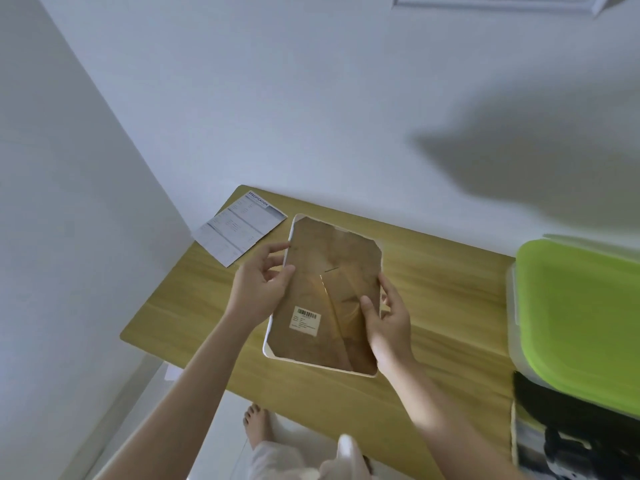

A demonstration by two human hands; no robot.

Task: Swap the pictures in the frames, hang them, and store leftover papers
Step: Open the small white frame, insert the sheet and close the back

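**Two hands clamped on a frame held back-side up**

Two bare hands are seen at the centre of the view, gripping a white-edged picture frame (325, 299) above the wooden table (443, 278). The left hand (258, 289) is closed on the frame's left edge, and the right hand (388, 320) is clamped on its right edge. The brown backing with a barcode label (305, 318) is turned upward. A printed sheet (240, 228) lies at the table's upper-left corner, and a green-lidded box (585, 317) is seen at right.
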